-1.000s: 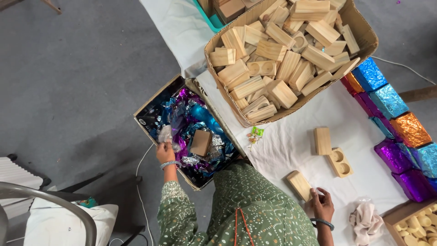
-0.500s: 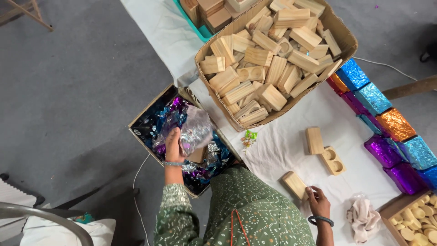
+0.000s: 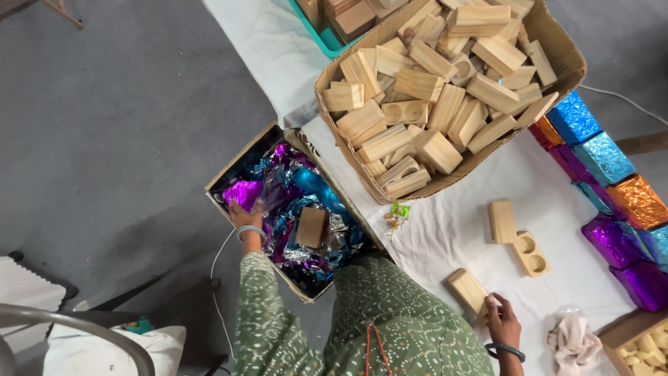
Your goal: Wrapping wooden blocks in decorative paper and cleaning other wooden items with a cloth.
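Left hand (image 3: 245, 214) grips purple foil (image 3: 243, 193) in the box; right hand (image 3: 502, 322) rests open against one unwrapped wooden block (image 3: 467, 290) on the counter

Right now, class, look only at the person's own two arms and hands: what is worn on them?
Both arms are covered by long green sleeves printed with small pale dots and motifs. The left hand is bare, with a light, silvery bangle at the wrist. The right hand is also bare, with a darker blue-grey bangle at its wrist. No gloves or rings are visible.
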